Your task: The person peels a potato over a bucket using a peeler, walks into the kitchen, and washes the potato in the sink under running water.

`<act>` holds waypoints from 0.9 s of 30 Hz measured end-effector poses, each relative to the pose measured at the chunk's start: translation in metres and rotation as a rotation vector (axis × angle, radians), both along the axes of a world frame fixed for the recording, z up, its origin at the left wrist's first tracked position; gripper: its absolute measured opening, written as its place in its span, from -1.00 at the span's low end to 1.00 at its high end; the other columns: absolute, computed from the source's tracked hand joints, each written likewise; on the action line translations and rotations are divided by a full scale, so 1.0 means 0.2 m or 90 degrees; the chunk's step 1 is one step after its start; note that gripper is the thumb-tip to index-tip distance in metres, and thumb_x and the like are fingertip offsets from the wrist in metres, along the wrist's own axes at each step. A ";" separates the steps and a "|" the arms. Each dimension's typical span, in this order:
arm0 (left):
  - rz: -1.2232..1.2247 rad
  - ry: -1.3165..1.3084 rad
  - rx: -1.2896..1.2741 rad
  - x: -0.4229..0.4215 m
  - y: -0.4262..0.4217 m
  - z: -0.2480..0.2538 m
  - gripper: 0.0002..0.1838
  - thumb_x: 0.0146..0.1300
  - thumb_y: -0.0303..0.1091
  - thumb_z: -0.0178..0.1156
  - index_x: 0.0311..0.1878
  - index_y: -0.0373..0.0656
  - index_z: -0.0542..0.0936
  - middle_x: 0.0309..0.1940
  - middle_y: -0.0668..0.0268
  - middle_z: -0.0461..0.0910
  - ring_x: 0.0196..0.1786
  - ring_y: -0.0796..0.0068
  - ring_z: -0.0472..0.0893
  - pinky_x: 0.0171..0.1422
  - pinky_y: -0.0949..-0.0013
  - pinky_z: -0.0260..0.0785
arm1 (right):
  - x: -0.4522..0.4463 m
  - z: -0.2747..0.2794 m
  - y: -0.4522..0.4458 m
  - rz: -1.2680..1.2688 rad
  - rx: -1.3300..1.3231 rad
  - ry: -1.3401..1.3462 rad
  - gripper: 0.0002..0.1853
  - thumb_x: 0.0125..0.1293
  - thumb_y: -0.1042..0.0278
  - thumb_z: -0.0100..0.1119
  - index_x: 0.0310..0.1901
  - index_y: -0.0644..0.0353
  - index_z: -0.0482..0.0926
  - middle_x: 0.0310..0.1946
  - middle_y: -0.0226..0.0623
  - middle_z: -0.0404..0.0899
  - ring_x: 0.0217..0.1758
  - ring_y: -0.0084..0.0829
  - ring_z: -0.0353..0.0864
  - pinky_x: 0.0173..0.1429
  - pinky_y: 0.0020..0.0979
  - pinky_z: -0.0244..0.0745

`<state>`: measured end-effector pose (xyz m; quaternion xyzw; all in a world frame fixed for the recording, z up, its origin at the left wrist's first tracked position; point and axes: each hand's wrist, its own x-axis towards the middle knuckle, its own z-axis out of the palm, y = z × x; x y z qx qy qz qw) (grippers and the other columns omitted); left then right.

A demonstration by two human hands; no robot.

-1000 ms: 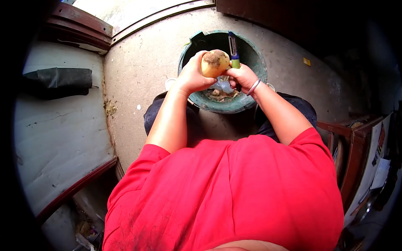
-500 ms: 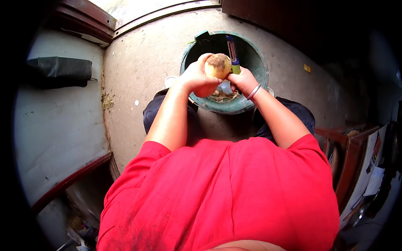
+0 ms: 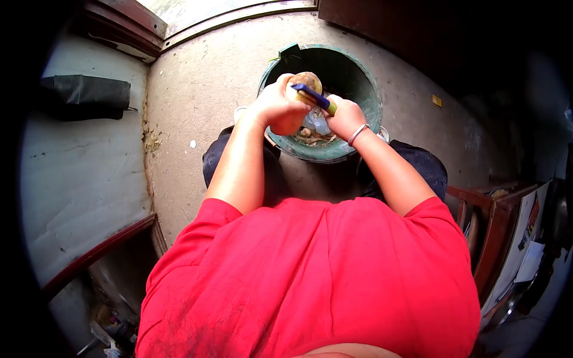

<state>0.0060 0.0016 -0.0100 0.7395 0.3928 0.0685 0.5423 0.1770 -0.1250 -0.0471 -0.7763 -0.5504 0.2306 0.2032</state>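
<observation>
My left hand (image 3: 279, 110) is wrapped round a partly peeled potato (image 3: 307, 78), pale yellow with a brown skin patch on top. In my right hand (image 3: 347, 120) is a peeler (image 3: 315, 96) with a blue head and a green handle, closed in my fingers. The peeler's head lies across the near side of the potato; whether its blade touches the surface I cannot tell. Both hands are over a green bin (image 3: 375, 89), which holds peelings (image 3: 313, 138) and a crumpled clear plastic bag (image 3: 317, 122).
The bin stands on a concrete floor (image 3: 206, 77) between my knees. To the left, a black bag-like item (image 3: 89, 98) lies against a pale panel. A small yellow piece (image 3: 437, 101) is on the floor at right, and a brown wooden frame (image 3: 492, 230) stands nearer me.
The peeler has swung from pointing upright beside the potato to lying across it, pointing left. My left hand and the potato have shifted slightly left and up.
</observation>
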 end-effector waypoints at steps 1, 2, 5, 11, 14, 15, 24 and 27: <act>-0.002 0.001 0.001 -0.01 0.01 -0.02 -0.07 -0.19 -0.20 0.55 0.32 -0.18 0.36 0.07 0.12 0.58 0.13 0.29 0.56 0.25 0.29 0.38 | 0.02 0.00 0.00 -0.030 0.001 0.015 -0.81 0.20 0.20 0.23 -0.23 0.08 0.56 -0.32 -0.01 0.64 -0.18 0.06 0.63 -0.08 -0.08 0.54; -0.004 -0.012 -0.012 -0.02 0.02 -0.03 -0.07 -0.19 -0.20 0.55 0.32 -0.18 0.36 0.07 0.13 0.58 0.13 0.29 0.56 0.25 0.29 0.38 | 0.06 -0.07 0.02 -0.096 0.008 0.009 -0.74 0.18 0.13 0.28 -0.23 0.12 0.59 -0.30 -0.01 0.66 -0.16 0.01 0.66 -0.05 -0.11 0.54; -0.014 -0.034 -0.016 -0.02 -0.03 0.01 -0.06 -0.21 -0.16 0.56 0.31 -0.14 0.36 0.07 0.08 0.58 0.13 0.23 0.57 0.25 0.27 0.39 | 0.34 -0.27 0.03 -0.170 -0.105 0.084 -0.65 0.14 0.08 0.35 -0.23 0.21 0.61 -0.32 -0.07 0.69 -0.19 -0.10 0.69 -0.04 -0.18 0.55; 0.021 -0.021 0.060 -0.01 0.04 -0.07 -0.01 -0.25 -0.12 0.56 0.32 -0.17 0.32 0.06 0.00 0.60 0.14 0.12 0.59 0.26 0.26 0.41 | 0.11 -0.02 0.01 -0.077 0.092 0.129 -0.73 0.21 0.11 0.29 -0.23 0.14 0.59 -0.31 -0.03 0.66 -0.20 -0.04 0.67 -0.07 -0.18 0.56; 0.018 -0.050 0.061 -0.01 0.05 -0.13 0.00 -0.28 -0.13 0.56 0.32 -0.18 0.34 0.04 0.00 0.61 0.12 0.12 0.60 0.25 0.26 0.42 | -0.02 0.15 -0.01 0.050 0.038 0.003 -0.80 0.24 0.17 0.23 -0.26 0.10 0.54 -0.33 -0.03 0.64 -0.20 0.03 0.63 -0.13 -0.08 0.52; 0.027 -0.064 0.018 0.00 0.02 -0.10 0.01 -0.30 -0.13 0.56 0.31 -0.20 0.34 0.03 0.00 0.61 0.11 0.10 0.61 0.24 0.26 0.43 | -0.04 0.11 0.00 0.067 0.042 -0.016 -0.81 0.24 0.17 0.21 -0.25 0.08 0.53 -0.33 -0.03 0.63 -0.19 0.04 0.62 -0.13 -0.03 0.50; -0.043 0.032 0.021 -0.02 -0.02 -0.01 -0.05 -0.23 -0.21 0.58 0.31 -0.19 0.37 0.06 0.13 0.58 0.13 0.29 0.56 0.25 0.31 0.38 | 0.25 -0.17 0.06 -0.062 -0.171 0.067 -0.70 0.19 0.12 0.28 -0.12 0.07 0.65 -0.21 -0.04 0.68 -0.08 -0.04 0.67 0.03 -0.17 0.55; -0.032 0.009 0.012 0.00 -0.05 0.06 -0.07 -0.20 -0.18 0.57 0.31 -0.17 0.37 0.07 0.13 0.58 0.16 0.27 0.55 0.29 0.30 0.35 | 0.25 -0.13 0.04 -0.110 -0.070 0.070 -0.70 0.18 0.12 0.30 -0.15 0.13 0.63 -0.27 -0.05 0.68 -0.13 -0.07 0.68 0.01 -0.18 0.55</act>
